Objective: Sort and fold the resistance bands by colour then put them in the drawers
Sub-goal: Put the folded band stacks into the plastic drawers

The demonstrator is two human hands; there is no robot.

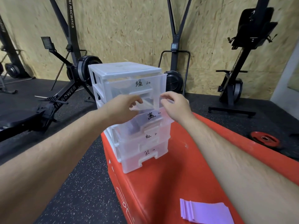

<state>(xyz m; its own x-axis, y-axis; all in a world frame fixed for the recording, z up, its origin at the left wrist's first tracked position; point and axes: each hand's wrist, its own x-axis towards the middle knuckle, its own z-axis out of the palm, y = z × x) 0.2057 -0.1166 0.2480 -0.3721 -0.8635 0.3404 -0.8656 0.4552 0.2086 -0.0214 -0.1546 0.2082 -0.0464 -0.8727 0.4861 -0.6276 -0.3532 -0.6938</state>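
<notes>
On the red surface (161, 183) stands a drawer unit (124, 68) of clear white plastic with four drawers, each with a handwritten label on its front. Its top drawer (123, 85) is pulled out toward the person, and the second drawer (155, 125) below it is also out a little. The two lower drawers sit closed in the frame.

Both arms reach forward to the top drawer. The left hand (121, 110) is at the lower front of this drawer, near its handle, and its fingers (136, 101) are curled and grasping the plastic there. The right hand (175, 105) is at the right lower corner of the same drawer front; its fingers (166, 96) are bent and pinch the edge. What lies inside the drawers I cannot tell clearly through the cloudy plastic.

A flat folded stack of purple bands (208, 210) lies on the red surface close to the person, well apart from the drawer unit and just beside the right forearm. No hand touches it.

Around the red surface is a dark speckled floor (80, 183). On it, at the left, stands a black rowing machine (64, 94), and at the right lies a red weight plate (265, 139). Behind is a wall (129, 29) of chipboard.
</notes>
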